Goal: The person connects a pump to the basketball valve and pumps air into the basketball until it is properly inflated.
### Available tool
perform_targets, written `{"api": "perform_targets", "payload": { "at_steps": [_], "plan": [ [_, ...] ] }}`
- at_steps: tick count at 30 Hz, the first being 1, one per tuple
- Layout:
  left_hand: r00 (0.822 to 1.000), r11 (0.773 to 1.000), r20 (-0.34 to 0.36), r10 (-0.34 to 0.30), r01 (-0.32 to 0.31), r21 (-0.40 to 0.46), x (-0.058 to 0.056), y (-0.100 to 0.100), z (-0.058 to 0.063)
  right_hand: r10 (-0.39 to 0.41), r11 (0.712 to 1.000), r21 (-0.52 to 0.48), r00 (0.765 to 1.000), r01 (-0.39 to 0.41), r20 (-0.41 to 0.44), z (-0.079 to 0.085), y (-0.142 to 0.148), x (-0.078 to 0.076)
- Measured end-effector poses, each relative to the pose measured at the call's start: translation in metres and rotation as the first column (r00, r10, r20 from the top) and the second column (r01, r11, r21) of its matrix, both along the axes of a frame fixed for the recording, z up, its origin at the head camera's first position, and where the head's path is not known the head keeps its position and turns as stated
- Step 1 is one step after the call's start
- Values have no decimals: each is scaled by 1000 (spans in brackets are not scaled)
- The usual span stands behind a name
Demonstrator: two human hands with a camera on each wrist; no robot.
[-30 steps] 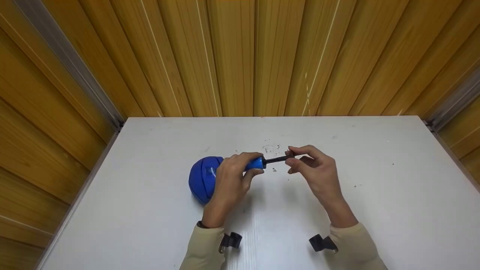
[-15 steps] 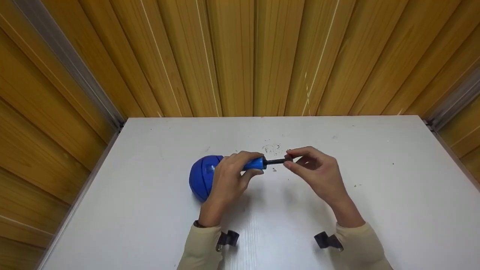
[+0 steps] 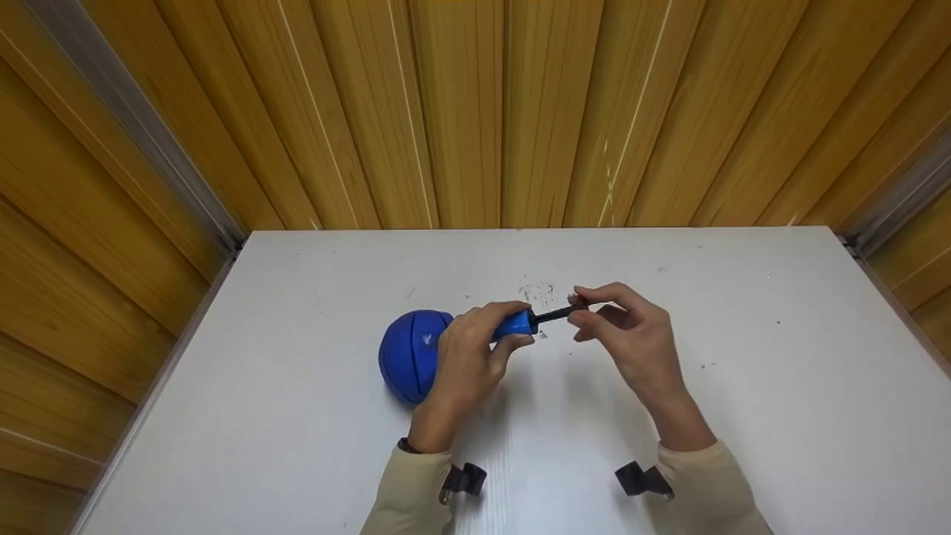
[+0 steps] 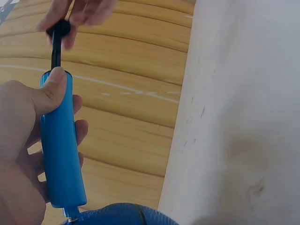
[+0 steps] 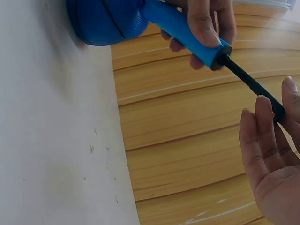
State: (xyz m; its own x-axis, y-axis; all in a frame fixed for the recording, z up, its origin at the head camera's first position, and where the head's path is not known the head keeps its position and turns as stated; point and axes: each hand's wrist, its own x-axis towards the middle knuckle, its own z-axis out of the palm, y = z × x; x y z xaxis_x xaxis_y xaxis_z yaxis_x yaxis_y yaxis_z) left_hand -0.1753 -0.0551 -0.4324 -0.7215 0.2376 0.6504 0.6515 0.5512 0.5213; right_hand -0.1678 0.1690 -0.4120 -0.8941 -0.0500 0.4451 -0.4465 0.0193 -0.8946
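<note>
A blue ball with dark seams rests on the white table, left of centre. My left hand grips the blue barrel of a hand pump, whose lower end meets the ball in the left wrist view. From the barrel's other end a black rod sticks out toward the right. The fingers and thumb of my right hand pinch the black handle at the rod's tip. In the right wrist view the ball's lower part and the pump's joint are partly cut off or covered.
The white table carries small dark marks near its middle. Yellow wood-patterned panels stand behind it and at both sides. Each sleeved wrist wears a small black camera mount.
The right hand moved left, pushing the rod partly in, then went back right, and the rod shows longer again. The left hand, pump and ball shifted slightly right.
</note>
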Motion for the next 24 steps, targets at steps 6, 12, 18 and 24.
{"api": "perform_targets", "payload": {
  "at_steps": [6, 12, 18, 24],
  "plan": [
    [1000, 997, 18, 9, -7, -73, 1, -1, 0, 41, 996, 70, 996, -47, 84, -13, -18, -1],
    [999, 997, 42, -18, 22, -76, -3, -9, 3, -13, 976, 217, 1000, 10, 10, -2, 0, 1],
    [1000, 1000, 15, 14, -13, -28, -6, -15, 6, -91, 980, 174, 996, 92, -17, 17, 35, 3],
    [1000, 1000, -25, 18, -19, -24, -2, -5, 3, -50, 999, 18, 999, 50, -13, 13, 29, 0]
  ]
}}
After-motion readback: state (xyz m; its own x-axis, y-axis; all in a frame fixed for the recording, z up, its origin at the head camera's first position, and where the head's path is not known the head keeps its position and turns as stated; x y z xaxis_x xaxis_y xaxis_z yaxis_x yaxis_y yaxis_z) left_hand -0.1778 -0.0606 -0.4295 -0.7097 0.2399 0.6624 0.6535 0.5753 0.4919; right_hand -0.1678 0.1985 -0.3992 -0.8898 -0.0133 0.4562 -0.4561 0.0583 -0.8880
